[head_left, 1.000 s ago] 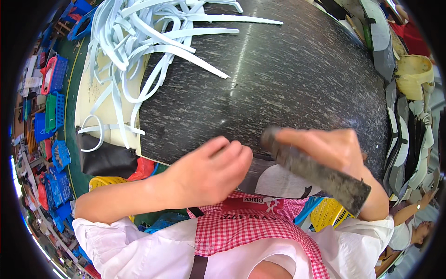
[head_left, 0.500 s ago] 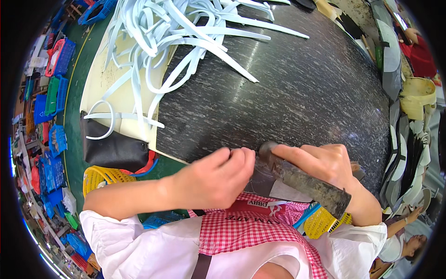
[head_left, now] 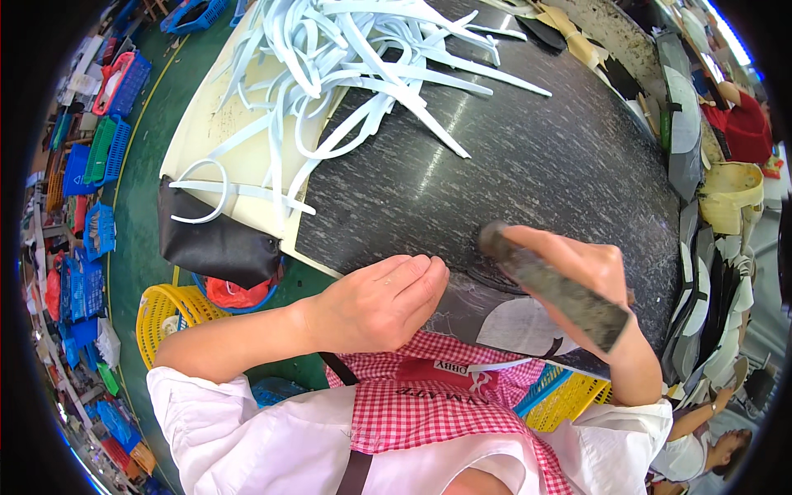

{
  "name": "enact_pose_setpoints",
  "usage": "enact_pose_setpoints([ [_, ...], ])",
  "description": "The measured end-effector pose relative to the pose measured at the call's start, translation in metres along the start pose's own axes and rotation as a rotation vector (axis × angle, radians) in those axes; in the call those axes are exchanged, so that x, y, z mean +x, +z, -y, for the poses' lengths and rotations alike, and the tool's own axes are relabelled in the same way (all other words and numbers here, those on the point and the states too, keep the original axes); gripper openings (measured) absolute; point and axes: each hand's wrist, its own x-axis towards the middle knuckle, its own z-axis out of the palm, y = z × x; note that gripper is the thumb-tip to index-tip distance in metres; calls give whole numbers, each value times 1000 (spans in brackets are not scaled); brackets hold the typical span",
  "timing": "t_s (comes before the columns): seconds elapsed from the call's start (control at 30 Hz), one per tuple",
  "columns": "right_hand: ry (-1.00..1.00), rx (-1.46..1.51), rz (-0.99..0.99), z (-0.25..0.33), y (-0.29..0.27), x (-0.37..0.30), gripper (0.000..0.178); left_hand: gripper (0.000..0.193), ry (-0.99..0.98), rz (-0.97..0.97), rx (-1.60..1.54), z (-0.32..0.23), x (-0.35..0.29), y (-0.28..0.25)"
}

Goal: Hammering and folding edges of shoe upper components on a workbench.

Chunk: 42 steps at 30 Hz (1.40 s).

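Observation:
My right hand (head_left: 582,264) is wrapped round a hammer (head_left: 569,299) with a worn, dark metal head. The hammer's round end is over the dark speckled tabletop; its handle is mostly hidden by my hand. Left of it, my left hand (head_left: 384,301) is closed, fingertips pinched together beside a dark grey sheet piece (head_left: 462,309) at the table's near edge. Whatever those fingers hold is hidden. A light grey rounded patch (head_left: 520,323) lies on the sheet piece, partly below the hammer.
Pale blue strips (head_left: 363,74) lie tangled at the far left of the table (head_left: 544,165). A black pouch-like cushion (head_left: 219,243) sits at the left corner. Yellow baskets (head_left: 169,318) stand below. Stacked grey cut pieces (head_left: 722,289) line the right; another person (head_left: 701,437) is at lower right.
The hammer and my right hand have shifted slightly, showing more of the light grey patch. My left hand, blurred before, is now steady. The whole view has shifted a little.

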Motion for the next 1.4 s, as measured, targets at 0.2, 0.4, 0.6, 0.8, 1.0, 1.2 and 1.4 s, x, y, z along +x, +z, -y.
enact_pose_setpoints([
  [0.2,52,146,170,7,2,0,47,36,10,0,19,-2,-1,1],
  [0.4,33,59,215,5,11,1,43,34,-6,1,3,-3,-2,1],
  [0.6,-11,103,112,15,8,8,35,35,21,-15,7,0,-3,0],
  [0.8,0,-69,-65,-15,-28,-62,44,23,-80,-2,-91,5,6,-1],
  [1.0,408,-562,-231,-6,-63,-174,59,13,-404,-236,-319,32,75,-12],
  [1.2,1246,-845,-550,-109,-107,-313,49,11,23,86,-406,25,178,72],
  [1.4,1201,-696,-757,-97,-111,-314,54,36,335,-124,6,49,364,138],
])
